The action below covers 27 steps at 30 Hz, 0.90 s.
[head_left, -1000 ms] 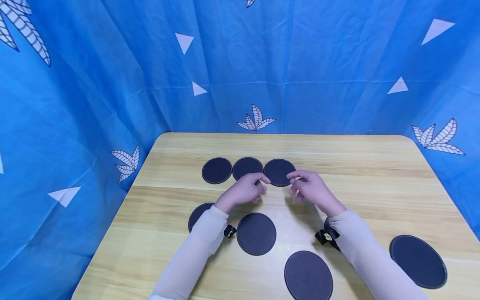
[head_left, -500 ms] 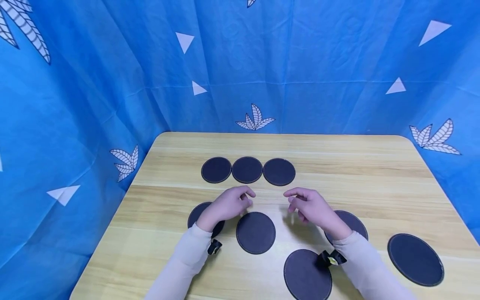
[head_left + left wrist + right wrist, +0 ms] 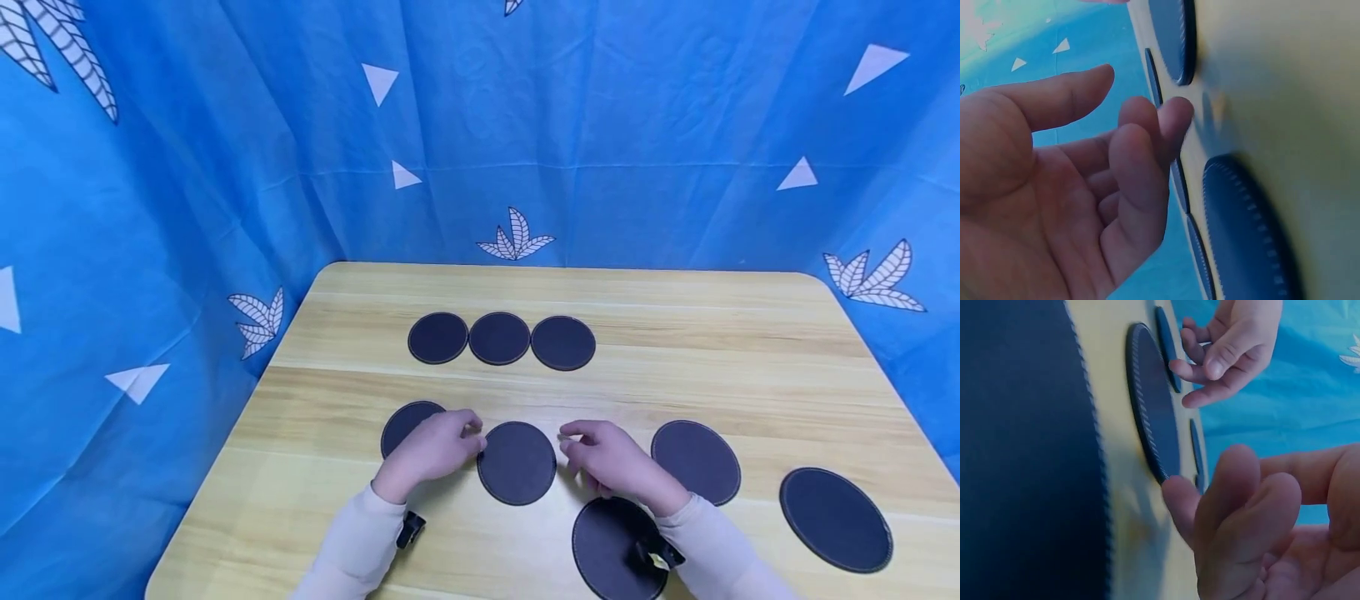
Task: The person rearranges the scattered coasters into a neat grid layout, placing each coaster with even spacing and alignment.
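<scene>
Between the two hands in the head view lies a round dark coaster [image 3: 517, 463] with a stitched edge. On its left is my left hand [image 3: 435, 450], over part of another coaster [image 3: 408, 421], fingers loosely bent and holding nothing. My right hand [image 3: 611, 458] hovers to its right, thumb and fingers apart and empty. Below the right wrist is a further coaster [image 3: 611, 550]. The left wrist view shows the left hand [image 3: 1085, 181] with a gap between thumb and fingers. In the right wrist view the right hand [image 3: 1260, 531] is near the middle coaster [image 3: 1154, 406]; contact is unclear.
Three coasters [image 3: 498, 338] stand in a touching row toward the back of the wooden table [image 3: 697, 321]. Two more, a nearer one [image 3: 696, 462] and an outer one [image 3: 836, 519], lie at the right. A blue patterned cloth [image 3: 637, 125] hangs behind.
Both hands have drawn back toward the person, away from the row of three coasters, to either side of the middle coaster. The coasters keep their places on the table.
</scene>
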Each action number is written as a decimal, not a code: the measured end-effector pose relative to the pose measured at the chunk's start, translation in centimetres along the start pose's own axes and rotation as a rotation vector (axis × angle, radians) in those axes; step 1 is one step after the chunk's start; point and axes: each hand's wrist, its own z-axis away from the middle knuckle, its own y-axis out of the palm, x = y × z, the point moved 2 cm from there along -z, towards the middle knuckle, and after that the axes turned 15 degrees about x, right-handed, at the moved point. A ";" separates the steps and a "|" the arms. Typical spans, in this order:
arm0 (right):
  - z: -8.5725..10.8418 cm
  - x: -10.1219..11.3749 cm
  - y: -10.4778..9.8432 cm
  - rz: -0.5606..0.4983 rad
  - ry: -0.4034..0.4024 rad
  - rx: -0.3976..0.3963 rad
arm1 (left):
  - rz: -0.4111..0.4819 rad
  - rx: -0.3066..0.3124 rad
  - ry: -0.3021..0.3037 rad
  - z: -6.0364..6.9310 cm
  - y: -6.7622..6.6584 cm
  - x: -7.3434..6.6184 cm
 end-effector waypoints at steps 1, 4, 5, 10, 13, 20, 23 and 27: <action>0.0 -0.1 0.2 -0.004 0.011 0.012 | -0.008 0.000 -0.008 0.2 0.2 0.0; 0.2 -0.5 0.8 -0.029 0.032 0.031 | -0.003 -0.003 -0.021 0.6 0.8 -0.1; 0.2 -0.6 1.0 -0.042 0.035 0.033 | 0.005 -0.006 -0.026 0.7 1.0 -0.1; 0.3 -0.9 1.8 -0.123 0.038 0.053 | 0.062 -0.029 -0.052 1.1 1.9 -0.3; 0.4 -0.9 2.3 -0.171 0.035 0.074 | 0.088 -0.048 -0.051 1.3 2.2 -0.4; 0.6 -1.2 2.9 -0.263 0.032 0.055 | 0.165 -0.076 -0.018 1.1 2.6 0.1; 0.6 -1.3 3.1 -0.302 0.029 0.041 | 0.221 -0.044 0.001 1.0 2.8 0.4; 0.5 -1.3 3.2 -0.342 0.003 0.016 | 0.292 0.002 0.031 0.9 2.8 0.5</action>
